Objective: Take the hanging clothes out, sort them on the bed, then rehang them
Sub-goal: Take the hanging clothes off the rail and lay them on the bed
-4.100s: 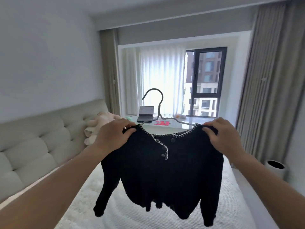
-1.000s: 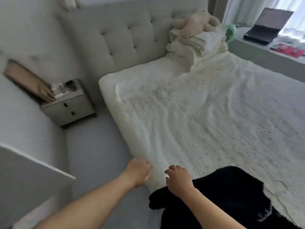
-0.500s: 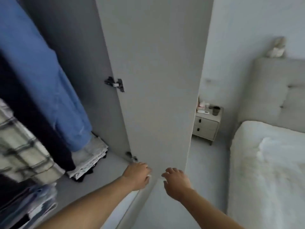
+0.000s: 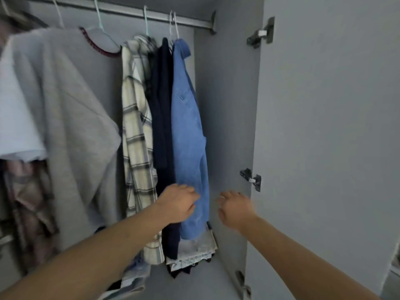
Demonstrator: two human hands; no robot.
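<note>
Half a second earlier both hands hung low by the open door; they had since risen to the garments inside the wardrobe. Neither held anything: the left hand [image 4: 176, 205] was loosely curled, fingers touching or just before the lower part of the blue denim shirt [image 4: 188, 135], and the right hand [image 4: 234, 210] was spread, empty, just beside that shirt. The shirt hung last at the right end of the rail [image 4: 164, 17], pressed against a dark garment [image 4: 162, 109] and a plaid shirt [image 4: 136, 131]. Pulling by the hem could have slid it off its hanger [image 4: 174, 27], or dragged those 2 neighbours along the rail.
</note>
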